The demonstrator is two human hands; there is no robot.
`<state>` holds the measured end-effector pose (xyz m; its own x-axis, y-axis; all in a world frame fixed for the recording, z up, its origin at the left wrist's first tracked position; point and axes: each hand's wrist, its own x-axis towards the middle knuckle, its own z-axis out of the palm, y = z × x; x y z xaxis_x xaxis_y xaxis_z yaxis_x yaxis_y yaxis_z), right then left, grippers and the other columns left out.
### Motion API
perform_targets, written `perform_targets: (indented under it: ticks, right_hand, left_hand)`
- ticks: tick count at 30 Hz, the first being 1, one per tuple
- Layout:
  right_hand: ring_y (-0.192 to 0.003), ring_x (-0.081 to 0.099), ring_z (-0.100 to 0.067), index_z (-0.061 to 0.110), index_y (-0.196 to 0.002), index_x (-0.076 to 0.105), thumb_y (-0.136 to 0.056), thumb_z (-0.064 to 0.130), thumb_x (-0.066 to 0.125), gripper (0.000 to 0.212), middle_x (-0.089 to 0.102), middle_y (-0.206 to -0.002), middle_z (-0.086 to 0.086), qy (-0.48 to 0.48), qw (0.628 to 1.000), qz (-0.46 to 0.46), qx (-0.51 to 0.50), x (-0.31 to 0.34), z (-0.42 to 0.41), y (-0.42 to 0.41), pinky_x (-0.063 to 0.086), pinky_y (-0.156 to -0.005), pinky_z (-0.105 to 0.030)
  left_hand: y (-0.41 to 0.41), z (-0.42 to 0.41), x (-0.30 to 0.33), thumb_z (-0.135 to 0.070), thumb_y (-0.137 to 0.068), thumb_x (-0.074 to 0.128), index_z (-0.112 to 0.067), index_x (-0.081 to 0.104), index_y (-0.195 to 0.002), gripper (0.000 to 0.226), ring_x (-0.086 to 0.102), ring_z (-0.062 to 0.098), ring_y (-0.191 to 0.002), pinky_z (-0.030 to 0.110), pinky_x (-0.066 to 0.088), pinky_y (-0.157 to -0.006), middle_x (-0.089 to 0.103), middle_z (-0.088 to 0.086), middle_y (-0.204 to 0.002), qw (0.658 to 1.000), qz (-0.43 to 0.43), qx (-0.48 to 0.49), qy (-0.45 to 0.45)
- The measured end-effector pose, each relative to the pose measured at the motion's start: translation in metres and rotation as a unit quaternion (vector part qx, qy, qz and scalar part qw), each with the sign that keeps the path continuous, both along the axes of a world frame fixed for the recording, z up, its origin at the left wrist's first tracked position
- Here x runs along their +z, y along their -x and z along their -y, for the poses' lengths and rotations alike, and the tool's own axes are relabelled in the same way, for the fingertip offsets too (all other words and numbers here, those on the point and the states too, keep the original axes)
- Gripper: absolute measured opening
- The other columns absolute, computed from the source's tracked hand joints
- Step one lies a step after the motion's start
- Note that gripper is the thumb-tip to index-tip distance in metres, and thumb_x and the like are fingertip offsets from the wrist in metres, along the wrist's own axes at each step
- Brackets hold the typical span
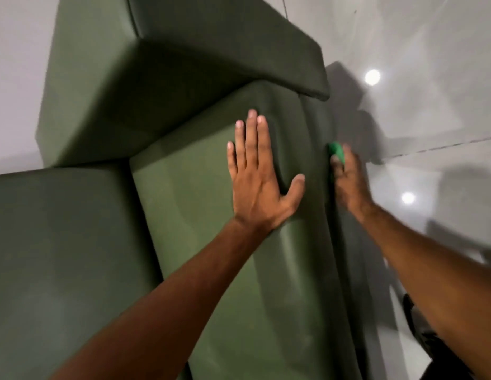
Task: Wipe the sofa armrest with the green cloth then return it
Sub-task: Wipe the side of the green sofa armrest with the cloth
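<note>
The dark green sofa armrest (211, 242) runs up the middle of the view, broad and padded. My left hand (258, 174) lies flat on its top with the fingers spread, holding nothing. My right hand (348, 182) is blurred and pressed against the armrest's outer side. It grips the bright green cloth (337, 151), of which only a small part shows above the fingers.
The sofa's seat cushion (60, 256) lies to the left and its back cushion (156, 78) above. A glossy grey tiled floor (431, 119) with light reflections spreads to the right. A dark shoe or trouser leg (422, 330) shows at the lower right.
</note>
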<state>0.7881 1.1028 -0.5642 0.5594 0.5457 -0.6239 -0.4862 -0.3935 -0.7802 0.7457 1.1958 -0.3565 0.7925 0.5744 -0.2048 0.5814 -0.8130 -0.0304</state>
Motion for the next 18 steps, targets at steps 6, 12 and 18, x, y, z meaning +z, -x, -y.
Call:
perform_targets:
  ticks: [6,12,18]
  right_hand:
    - [-0.124,0.052,-0.034,0.005,-0.134,0.049,-0.1,0.033,0.039,0.045,0.055,-0.133,-0.021,-0.081,0.991,0.104,0.021,-0.003,-0.04,-0.042,0.04,-0.109,-0.046]
    - [-0.118,0.054,-0.028,0.013,-0.132,0.05,-0.102,0.039,0.036,0.042,0.057,-0.13,-0.017,-0.086,0.99,0.106,0.042,-0.044,-0.072,-0.078,0.04,-0.098,-0.028]
    - [-0.113,0.058,-0.029,0.021,-0.13,0.049,-0.098,0.042,0.038,0.04,0.06,-0.127,-0.015,-0.046,0.998,0.014,0.027,-0.045,-0.043,-0.046,0.047,-0.1,-0.044]
  left_hand:
    - [-0.003,0.0,-0.003,-0.06,-0.084,0.044,0.004,0.014,-0.156,0.101,0.004,0.036,-0.156,0.059,0.01,-0.123,0.008,0.019,-0.167,1.0,-0.01,-0.004,-0.017]
    - [-0.003,-0.001,-0.007,-0.061,-0.081,0.046,0.003,0.014,-0.156,0.104,0.003,0.035,-0.157,0.059,0.009,-0.124,0.004,0.013,-0.166,1.0,-0.011,-0.004,-0.021]
    - [-0.001,-0.001,-0.005,-0.064,-0.081,0.043,-0.002,0.009,-0.158,0.105,0.001,0.034,-0.157,0.055,0.005,-0.125,0.0,0.011,-0.167,0.999,-0.035,-0.016,-0.028]
